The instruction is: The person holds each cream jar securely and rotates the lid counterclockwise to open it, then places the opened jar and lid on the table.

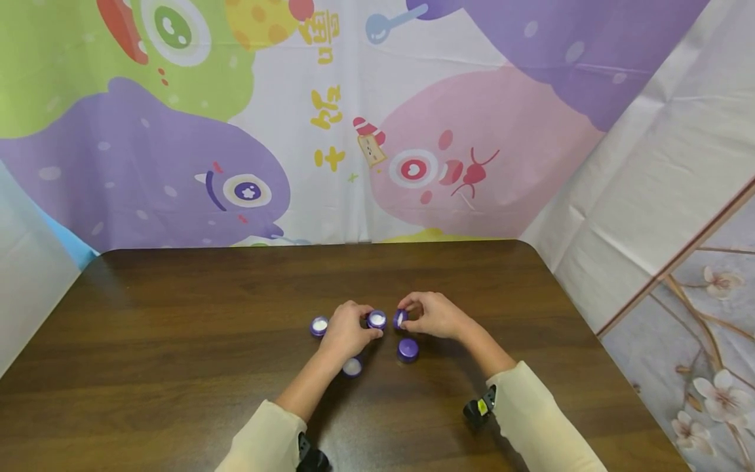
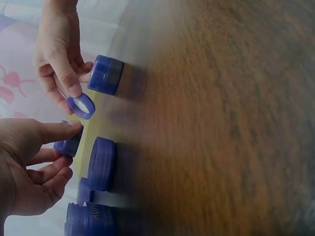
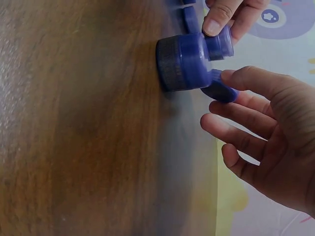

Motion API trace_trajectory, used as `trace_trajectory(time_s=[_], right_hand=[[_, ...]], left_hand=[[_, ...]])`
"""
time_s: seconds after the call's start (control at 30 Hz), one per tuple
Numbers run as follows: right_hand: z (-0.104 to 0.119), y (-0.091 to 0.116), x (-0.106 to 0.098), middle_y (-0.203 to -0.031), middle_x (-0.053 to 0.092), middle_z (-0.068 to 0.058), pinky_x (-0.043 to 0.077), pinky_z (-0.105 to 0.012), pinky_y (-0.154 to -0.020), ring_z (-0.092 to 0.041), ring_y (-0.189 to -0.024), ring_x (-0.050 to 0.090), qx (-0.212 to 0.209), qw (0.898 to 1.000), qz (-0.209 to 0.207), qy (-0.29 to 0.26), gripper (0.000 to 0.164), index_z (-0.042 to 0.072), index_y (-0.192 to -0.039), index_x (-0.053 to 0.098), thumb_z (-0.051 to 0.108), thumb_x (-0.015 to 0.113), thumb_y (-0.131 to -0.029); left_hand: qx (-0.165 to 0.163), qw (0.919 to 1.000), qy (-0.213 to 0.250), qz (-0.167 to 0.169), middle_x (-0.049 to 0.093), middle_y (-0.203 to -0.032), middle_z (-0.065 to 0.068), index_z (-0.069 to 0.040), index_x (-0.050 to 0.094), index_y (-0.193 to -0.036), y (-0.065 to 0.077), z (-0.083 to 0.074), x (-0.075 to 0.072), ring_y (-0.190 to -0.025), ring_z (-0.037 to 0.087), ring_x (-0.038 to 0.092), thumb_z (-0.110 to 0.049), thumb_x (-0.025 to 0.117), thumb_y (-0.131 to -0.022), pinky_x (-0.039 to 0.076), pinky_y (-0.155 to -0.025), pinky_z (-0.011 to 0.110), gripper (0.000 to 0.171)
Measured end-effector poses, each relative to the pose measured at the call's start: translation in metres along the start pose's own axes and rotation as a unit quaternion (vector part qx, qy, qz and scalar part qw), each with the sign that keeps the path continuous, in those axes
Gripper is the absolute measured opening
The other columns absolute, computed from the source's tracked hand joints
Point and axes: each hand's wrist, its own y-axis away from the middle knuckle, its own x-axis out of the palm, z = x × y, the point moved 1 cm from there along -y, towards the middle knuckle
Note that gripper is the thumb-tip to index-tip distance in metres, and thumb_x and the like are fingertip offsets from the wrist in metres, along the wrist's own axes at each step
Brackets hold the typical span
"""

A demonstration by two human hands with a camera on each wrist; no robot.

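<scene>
My left hand (image 1: pixel 347 333) pinches a small purple jar (image 1: pixel 377 320) between thumb and fingers; the jar has no lid on and its top looks white. Close to its right, my right hand (image 1: pixel 435 316) pinches a purple lid (image 1: pixel 400 319), tilted, its pale inside facing left. The lid and jar are apart. Just in front of them stands a capped purple jar (image 1: pixel 407 350). Beside my left hand is another uncapped jar (image 1: pixel 319 326), its threaded neck (image 2: pixel 78 219) showing in the left wrist view. A lid (image 1: pixel 352 367) lies below the left hand, inside up.
The dark wooden table (image 1: pixel 177 354) extends widely around the hands. Behind it hangs a cloth (image 1: pixel 348 210) with cartoon figures. In the left wrist view, a further purple piece (image 2: pixel 85 191) shows partly behind the lid and jar.
</scene>
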Motion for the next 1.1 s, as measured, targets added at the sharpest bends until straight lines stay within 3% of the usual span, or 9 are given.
trace_trajectory(time_s=[0.13, 0.43, 0.67, 1.1], right_hand=[[-0.004, -0.002, 0.003, -0.107, 0.069, -0.009, 0.052, -0.029, -0.075, -0.020, -0.095, 0.065, 0.006, 1.000, 0.002, -0.005, 0.031, 0.008, -0.108, 0.063, 0.018, 0.073, -0.080], [-0.009, -0.005, 0.006, -0.107, 0.070, -0.009, 0.050, -0.038, -0.091, -0.023, -0.105, 0.064, 0.021, 1.000, 0.012, -0.010, 0.033, 0.005, -0.111, 0.065, 0.021, 0.071, -0.082], [-0.010, -0.005, 0.006, -0.106, 0.070, -0.009, 0.050, -0.038, -0.090, -0.023, -0.103, 0.065, 0.022, 1.000, 0.006, -0.001, 0.033, 0.004, -0.110, 0.066, 0.020, 0.072, -0.082], [-0.013, -0.004, 0.005, -0.096, 0.068, -0.004, 0.051, -0.036, -0.084, -0.017, -0.092, 0.062, 0.024, 0.999, -0.009, 0.022, 0.030, 0.005, -0.105, 0.067, 0.019, 0.074, -0.080]], left_hand=[[-0.004, 1.0000, -0.003, 0.005, 0.063, -0.103, 0.014, -0.002, 0.066, -0.112, -0.001, 0.001, 0.001, -0.099, 0.029, 0.058, -0.021, 0.079, -0.074, 0.047, -0.087, 0.042, 0.045], [-0.009, 0.9997, -0.017, 0.013, 0.062, -0.101, 0.013, -0.003, 0.067, -0.111, -0.003, 0.003, 0.004, -0.098, 0.029, 0.057, -0.021, 0.079, -0.074, 0.046, -0.088, 0.042, 0.043], [0.007, 0.9996, -0.027, 0.007, 0.062, -0.095, 0.011, -0.003, 0.069, -0.106, -0.005, 0.003, 0.007, -0.091, 0.027, 0.056, -0.020, 0.080, -0.072, 0.047, -0.082, 0.041, 0.040], [0.008, 0.9986, -0.051, 0.009, 0.062, -0.094, 0.011, -0.005, 0.070, -0.104, -0.007, 0.000, 0.011, -0.090, 0.027, 0.053, -0.022, 0.080, -0.071, 0.045, -0.081, 0.040, 0.039]])
